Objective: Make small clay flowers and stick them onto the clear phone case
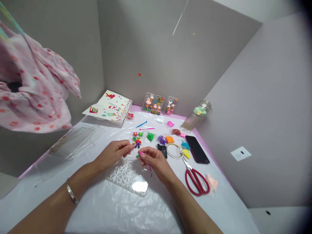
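My left hand (pixel 118 152) is closed in a pinch, with a tiny pink bit showing at its fingertips; the rest is hidden. Just to its right, my right hand (pixel 153 160) pinches a small piece of pink clay (pixel 141 153), with a bit of green beside it. A thin pink stick (pixel 150 171) shows below my right fingers. Behind both hands lies a clear panel bearing a small clay figure (pixel 137 142) in several colours and clay flowers (pixel 135 134). A clear textured sheet (pixel 122 175) lies beneath the hands, shining at its front corner.
Bagged clay in green (pixel 150 136), purple (pixel 162 140) and orange (pixel 170 139) lies behind my right hand. Red-handled scissors (pixel 196 182), a phone (pixel 197 149) and a bottle (pixel 196 117) stand or lie rightward. Clear cases (pixel 73 143) lie left; spotted pink cloth (pixel 36 81) hangs above.
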{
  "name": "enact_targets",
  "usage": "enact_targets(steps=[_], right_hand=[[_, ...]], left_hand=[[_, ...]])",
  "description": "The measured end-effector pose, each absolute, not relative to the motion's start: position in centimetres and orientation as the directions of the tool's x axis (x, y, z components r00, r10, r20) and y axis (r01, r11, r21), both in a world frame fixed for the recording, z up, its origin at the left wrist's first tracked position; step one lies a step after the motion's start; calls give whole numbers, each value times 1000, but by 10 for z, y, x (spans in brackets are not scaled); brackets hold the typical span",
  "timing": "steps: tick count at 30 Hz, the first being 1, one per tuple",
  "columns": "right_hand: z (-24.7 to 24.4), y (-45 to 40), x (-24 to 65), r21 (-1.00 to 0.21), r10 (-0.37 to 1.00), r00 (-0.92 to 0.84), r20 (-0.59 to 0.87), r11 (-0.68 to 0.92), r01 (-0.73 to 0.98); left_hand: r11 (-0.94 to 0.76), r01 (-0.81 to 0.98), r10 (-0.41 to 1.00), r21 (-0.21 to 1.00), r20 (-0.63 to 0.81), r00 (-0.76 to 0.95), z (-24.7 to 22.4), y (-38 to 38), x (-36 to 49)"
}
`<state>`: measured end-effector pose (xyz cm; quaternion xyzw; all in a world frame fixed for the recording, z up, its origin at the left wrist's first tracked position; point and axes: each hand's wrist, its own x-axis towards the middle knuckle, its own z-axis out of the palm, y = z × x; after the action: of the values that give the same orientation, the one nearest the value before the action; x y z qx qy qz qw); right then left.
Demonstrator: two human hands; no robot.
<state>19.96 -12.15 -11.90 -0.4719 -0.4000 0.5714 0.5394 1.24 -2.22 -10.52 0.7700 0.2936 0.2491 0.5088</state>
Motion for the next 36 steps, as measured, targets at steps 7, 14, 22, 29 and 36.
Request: enact_targets(steps=[7, 14, 22, 29, 36], right_hand=[[-118, -121, 198, -966, 992, 32, -124, -113, -231], [-118, -123, 195, -957, 994, -20, -111, -112, -269], [-120, -122, 194, -976, 994, 0, -108, -106, -193], [-119, -124, 194, -973, 992, -32, -123, -127, -191], [-118, -123, 194, -967, 992, -21, -124, -126, -223]], left_hand=[[-276, 111, 659, 955, 103, 745, -108, -21, 14], [-412, 241, 620, 879, 77, 781, -106, -21, 5], [-579, 348, 560, 737, 49, 827, -127, -16, 0], [-571, 343, 539, 746, 26, 842, -131, -12, -5], [-562, 360, 537, 745, -3, 844, -134, -8, -9]])
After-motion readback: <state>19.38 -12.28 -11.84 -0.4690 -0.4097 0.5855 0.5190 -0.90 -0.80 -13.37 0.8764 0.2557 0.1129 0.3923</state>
